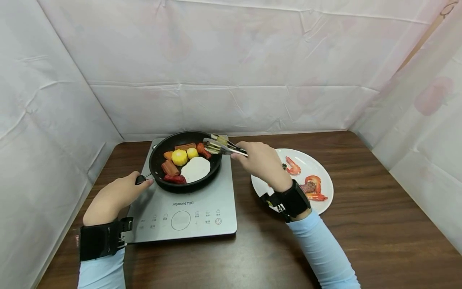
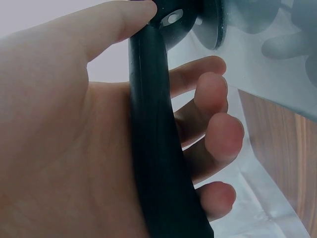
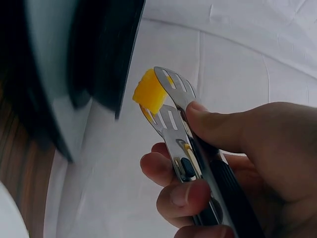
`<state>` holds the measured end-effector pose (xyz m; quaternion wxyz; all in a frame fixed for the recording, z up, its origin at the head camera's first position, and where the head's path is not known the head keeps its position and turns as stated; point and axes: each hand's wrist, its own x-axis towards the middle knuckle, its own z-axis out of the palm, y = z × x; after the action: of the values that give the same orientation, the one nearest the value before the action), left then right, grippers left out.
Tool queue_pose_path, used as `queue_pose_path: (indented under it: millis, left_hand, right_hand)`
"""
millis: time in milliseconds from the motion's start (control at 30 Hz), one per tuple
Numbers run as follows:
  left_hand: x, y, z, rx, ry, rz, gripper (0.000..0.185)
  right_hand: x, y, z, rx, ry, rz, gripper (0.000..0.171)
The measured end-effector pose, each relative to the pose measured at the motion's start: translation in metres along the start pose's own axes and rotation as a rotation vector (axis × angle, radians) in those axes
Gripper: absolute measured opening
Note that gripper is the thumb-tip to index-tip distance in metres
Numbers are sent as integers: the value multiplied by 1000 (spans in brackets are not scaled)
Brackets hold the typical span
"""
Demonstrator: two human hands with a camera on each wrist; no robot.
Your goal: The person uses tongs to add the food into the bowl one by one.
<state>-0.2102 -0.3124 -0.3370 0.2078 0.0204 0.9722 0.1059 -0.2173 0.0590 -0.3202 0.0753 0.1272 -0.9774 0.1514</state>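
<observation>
Left hand [image 2: 74, 148] wraps the pan handle [image 2: 158, 148]; right hand [image 3: 237, 163] squeezes tongs [image 3: 173, 109] on a yellow chunk [image 3: 148, 91], visible only from its wrist.

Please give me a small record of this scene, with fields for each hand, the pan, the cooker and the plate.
left hand: grips the black pan handle
right hand: holds metal tongs that pinch a yellow piece
pan: black, on the cooker; holds corn, sausage pieces, carrot pieces and a flat white piece
cooker: grey induction cooker on the wooden table
plate: white, right of the cooker, with shrimps
</observation>
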Motion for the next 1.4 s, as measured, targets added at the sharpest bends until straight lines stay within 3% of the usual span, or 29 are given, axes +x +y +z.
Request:
queue_pose_path:
  millis: [400, 733, 1400]
  left_hand:
    - [0, 1, 0, -1, -6, 9, 91]
    - [0, 2, 1, -3, 5, 8, 90]
    - [1, 3, 0, 2, -6, -1, 89]
  right_hand:
    - [14, -47, 24, -31, -95, -41, 45]
    - [13, -53, 33, -38, -135, -42, 44]
    - [11, -50, 25, -9, -164, -14, 51]
